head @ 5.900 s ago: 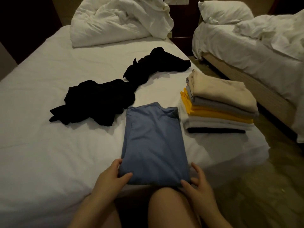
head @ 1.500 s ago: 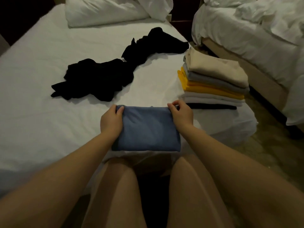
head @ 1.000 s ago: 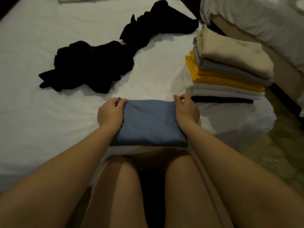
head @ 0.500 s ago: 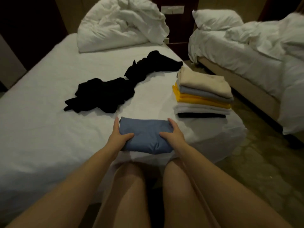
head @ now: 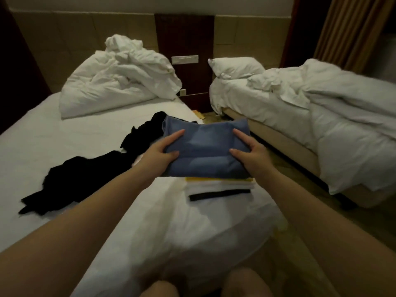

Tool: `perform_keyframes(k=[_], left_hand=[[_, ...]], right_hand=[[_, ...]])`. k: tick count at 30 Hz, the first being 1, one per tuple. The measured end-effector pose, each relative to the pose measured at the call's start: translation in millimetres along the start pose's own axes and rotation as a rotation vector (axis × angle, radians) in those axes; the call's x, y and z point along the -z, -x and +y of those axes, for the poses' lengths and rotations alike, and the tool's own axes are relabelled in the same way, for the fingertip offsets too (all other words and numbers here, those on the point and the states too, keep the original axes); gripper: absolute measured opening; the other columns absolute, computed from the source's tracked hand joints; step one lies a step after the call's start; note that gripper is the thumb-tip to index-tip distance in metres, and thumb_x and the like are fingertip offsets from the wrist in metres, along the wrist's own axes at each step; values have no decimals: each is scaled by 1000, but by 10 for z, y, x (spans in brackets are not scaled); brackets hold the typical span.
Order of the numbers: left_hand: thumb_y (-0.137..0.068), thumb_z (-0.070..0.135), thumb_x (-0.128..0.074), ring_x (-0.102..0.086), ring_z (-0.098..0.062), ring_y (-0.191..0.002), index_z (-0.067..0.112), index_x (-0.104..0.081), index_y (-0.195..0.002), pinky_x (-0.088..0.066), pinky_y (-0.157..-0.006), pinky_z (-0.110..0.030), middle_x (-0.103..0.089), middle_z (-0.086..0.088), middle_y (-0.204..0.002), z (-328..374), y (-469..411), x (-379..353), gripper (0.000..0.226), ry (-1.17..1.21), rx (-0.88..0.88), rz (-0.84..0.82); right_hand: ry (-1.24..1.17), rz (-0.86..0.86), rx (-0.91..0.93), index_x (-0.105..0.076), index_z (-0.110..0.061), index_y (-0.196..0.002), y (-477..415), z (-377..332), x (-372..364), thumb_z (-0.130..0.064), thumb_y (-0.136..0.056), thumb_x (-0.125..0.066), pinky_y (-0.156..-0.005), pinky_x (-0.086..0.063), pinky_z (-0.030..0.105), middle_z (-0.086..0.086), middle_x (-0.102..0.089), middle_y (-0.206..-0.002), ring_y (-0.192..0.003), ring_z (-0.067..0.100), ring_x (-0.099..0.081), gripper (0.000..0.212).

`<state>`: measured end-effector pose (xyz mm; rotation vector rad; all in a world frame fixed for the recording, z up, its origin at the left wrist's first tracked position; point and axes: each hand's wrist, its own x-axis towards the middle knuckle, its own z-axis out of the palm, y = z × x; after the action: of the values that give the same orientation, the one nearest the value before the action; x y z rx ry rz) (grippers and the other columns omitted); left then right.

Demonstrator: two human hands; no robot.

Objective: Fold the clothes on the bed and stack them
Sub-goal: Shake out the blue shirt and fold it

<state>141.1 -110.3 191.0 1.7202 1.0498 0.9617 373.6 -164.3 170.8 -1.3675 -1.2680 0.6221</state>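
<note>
Holding blue shirt (head: 205,151) w/ left hand (head: 158,155), right hand (head: 254,154), long axis sideways, over stack (head: 218,187)

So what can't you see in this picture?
- Head view: top of the stack, hidden by the blue shirt.
- Whether shirt touches stack: hidden too.
- Some black clothes, behind the left hand; how many, unclear.
- Fingers of the right hand, under the shirt.

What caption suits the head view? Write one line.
Left hand and right hand hold the folded blue shirt over the stack; black clothes lie unfolded on the bed.
</note>
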Motion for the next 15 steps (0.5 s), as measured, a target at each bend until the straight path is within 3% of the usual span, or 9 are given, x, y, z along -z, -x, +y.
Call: perform_keyframes(k=[3, 6, 11, 15], left_hand=[[-91, 0, -50, -43, -20, -118, 35, -44, -134, -40, -94, -28, -32, -7, -147, 163, -507, -219, 56, -55, 10, 1], [-91, -1, -49, -43, -25, -117, 29, -40, -140, -37, -87, -27, -30, -10, -147, 166, -967, -351, 58, -143, 60, 9], [-89, 2, -51, -35, -32, -130, 26, -33, -144, -34, -99, -32, -26, -10, -152, -341, -1343, -526, 63, -340, 216, -41], [-96, 17, -47, -37, -36, -128, 26, -17, -149, -34, -94, -32, -26, -18, -150, -816, -1342, -683, 62, -533, 339, -105]], right_hand=[[17, 24, -18, -47, -16, -136, -440, 61, 223, -1, -85, -63, -99, -35, 21, 5, -46, -139, -127, 15, -42, 56], [80, 27, -30, -45, -17, -137, -842, 198, 300, -2, -85, -63, -96, -32, 18, 6, -43, -142, -130, 19, -39, 56], [167, -56, -245, -46, -23, -137, -1158, 714, 162, -5, -86, -62, -95, -35, 25, 9, -44, -141, -128, 26, -42, 57], [204, -140, -388, -43, -22, -139, -1042, 1176, -47, -9, -91, -57, -98, -32, 25, 9, -35, -148, -133, 27, -35, 52]])
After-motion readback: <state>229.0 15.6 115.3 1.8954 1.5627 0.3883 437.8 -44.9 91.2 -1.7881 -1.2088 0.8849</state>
